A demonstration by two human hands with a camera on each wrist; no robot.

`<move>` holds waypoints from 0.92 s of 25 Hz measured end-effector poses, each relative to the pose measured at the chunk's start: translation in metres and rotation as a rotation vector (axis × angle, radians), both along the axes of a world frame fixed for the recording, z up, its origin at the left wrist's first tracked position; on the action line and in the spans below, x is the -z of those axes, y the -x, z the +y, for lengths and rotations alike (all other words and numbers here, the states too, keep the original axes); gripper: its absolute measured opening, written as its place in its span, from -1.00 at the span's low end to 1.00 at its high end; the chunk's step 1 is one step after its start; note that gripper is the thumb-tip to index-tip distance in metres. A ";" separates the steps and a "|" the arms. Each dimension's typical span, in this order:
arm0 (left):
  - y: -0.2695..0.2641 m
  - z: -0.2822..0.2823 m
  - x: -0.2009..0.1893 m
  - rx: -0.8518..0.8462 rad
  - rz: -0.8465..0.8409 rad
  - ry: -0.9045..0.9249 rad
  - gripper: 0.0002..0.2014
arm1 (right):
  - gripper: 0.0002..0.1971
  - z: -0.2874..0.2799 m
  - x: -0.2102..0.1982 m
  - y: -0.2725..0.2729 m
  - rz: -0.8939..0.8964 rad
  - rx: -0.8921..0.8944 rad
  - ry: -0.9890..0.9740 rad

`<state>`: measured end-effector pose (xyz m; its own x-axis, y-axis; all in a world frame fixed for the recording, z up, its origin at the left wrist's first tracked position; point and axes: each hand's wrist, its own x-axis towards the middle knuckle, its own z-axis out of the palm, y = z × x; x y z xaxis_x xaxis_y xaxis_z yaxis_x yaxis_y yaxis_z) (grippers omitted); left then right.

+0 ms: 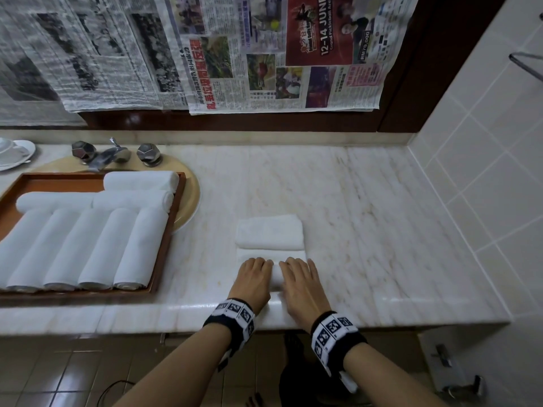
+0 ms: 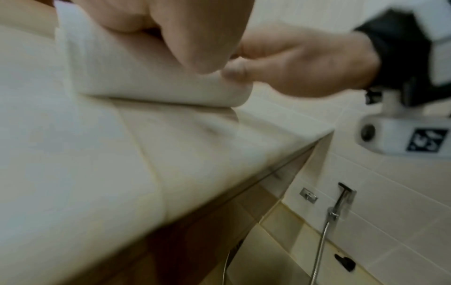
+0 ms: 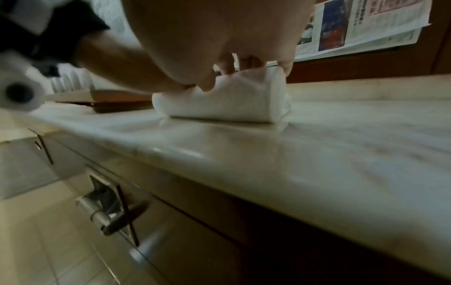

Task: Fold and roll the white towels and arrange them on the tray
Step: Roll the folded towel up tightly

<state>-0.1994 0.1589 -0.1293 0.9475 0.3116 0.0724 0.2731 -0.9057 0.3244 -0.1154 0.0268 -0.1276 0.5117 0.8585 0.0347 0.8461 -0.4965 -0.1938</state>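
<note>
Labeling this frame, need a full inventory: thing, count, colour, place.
rolled towels: eight, white, on the tray
tray: one, brown wood, left on the counter
towel being rolled: one, white, under both hands
folded towel: one, white, just behind it
counter: one, pale marble
tap: one, chrome, two knobs, behind the tray
round plate: one, tan, under the tray's far end
cup and saucer: white, far left
newspaper: several sheets on the back wall
left hand: fingers curled on the roll
right hand: fingers curled on the roll
</note>
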 end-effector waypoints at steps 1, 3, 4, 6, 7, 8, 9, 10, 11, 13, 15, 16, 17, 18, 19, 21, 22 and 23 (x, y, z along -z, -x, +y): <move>-0.007 0.003 -0.007 -0.005 0.056 0.011 -0.51 | -0.35 -0.005 0.003 -0.001 -0.035 -0.001 0.014; -0.016 0.002 -0.015 -0.027 0.133 -0.007 -0.53 | -0.35 -0.005 -0.001 -0.009 -0.019 -0.008 0.055; -0.016 -0.002 -0.015 -0.047 0.102 -0.017 -0.53 | -0.36 -0.001 -0.006 -0.016 0.019 -0.003 0.059; -0.007 -0.009 -0.007 -0.039 -0.017 -0.009 -0.45 | -0.36 0.010 -0.016 -0.030 0.123 -0.025 0.139; -0.001 -0.012 0.001 -0.015 -0.076 -0.012 -0.39 | -0.37 0.014 -0.021 -0.035 0.149 -0.047 0.173; 0.004 -0.012 0.007 0.013 -0.099 -0.013 -0.34 | -0.40 0.017 -0.023 -0.040 0.163 -0.066 0.182; 0.007 -0.009 0.011 0.035 -0.108 -0.016 -0.31 | -0.45 0.019 -0.027 -0.044 0.188 -0.067 0.148; 0.005 -0.006 0.011 0.044 -0.111 -0.003 -0.29 | -0.49 0.020 -0.030 -0.050 0.237 -0.021 0.074; 0.003 -0.003 0.013 0.042 -0.111 -0.002 -0.29 | -0.51 0.022 -0.033 -0.058 0.303 0.081 -0.018; 0.001 -0.003 0.012 0.039 -0.075 0.011 -0.28 | -0.50 0.031 -0.033 -0.080 0.452 0.339 -0.108; 0.002 -0.004 0.010 0.043 -0.062 0.023 -0.29 | -0.51 0.044 -0.036 -0.102 0.636 0.483 -0.033; 0.002 -0.003 0.009 0.048 -0.063 0.029 -0.30 | -0.54 0.051 -0.039 -0.110 0.719 0.511 -0.006; 0.002 -0.002 0.009 0.051 -0.073 0.024 -0.32 | -0.57 0.057 -0.043 -0.115 0.780 0.520 0.009; 0.003 -0.002 0.008 0.052 -0.080 0.018 -0.34 | -0.59 0.062 -0.048 -0.120 0.811 0.511 0.014; 0.003 -0.002 0.008 0.045 -0.089 0.010 -0.35 | -0.62 0.065 -0.054 -0.126 0.827 0.492 0.002; 0.004 -0.004 0.008 0.033 -0.096 0.010 -0.37 | -0.62 0.070 -0.064 -0.136 0.874 0.480 -0.067; 0.005 -0.004 0.008 0.035 -0.101 0.019 -0.38 | -0.61 0.071 -0.066 -0.141 0.905 0.482 -0.113; 0.007 -0.005 0.009 0.043 -0.111 0.026 -0.39 | -0.58 0.072 -0.067 -0.145 0.918 0.476 -0.153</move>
<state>-0.2064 0.1535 -0.1383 0.9467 0.2738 0.1697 0.1953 -0.9068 0.3735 0.0295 0.0992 -0.0609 0.6806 0.5802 -0.4473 0.0651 -0.6560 -0.7519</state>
